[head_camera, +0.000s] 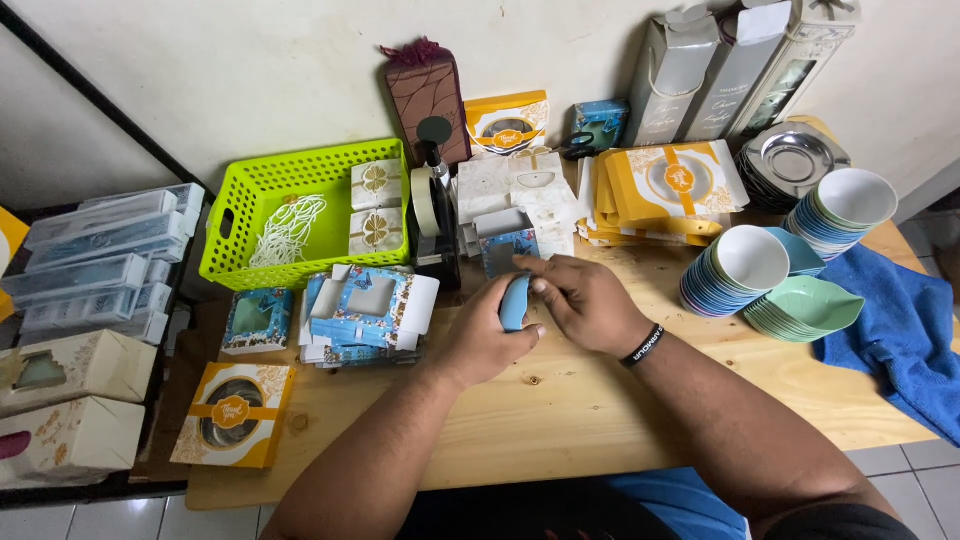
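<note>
Here I had both hands on a small blue bowl (515, 302), held on edge just above the wooden tabletop (560, 410). My left hand (480, 340) was curled around it from below, fingers closed on its rim, and my right hand (585, 305) pressed against its other side, fingertips on the top edge. Just behind the bowl stood an open blue window box (505, 248), unfilled as far as I could see. By my judgement the work was only partly along: flat blue box blanks (365, 310) lay stacked to the left, and stacks of bowls (745, 270) waited at the right beside a blue cloth (905, 330). One folded blue box (257, 320) sat further left, near the green basket (300, 215).
</note>
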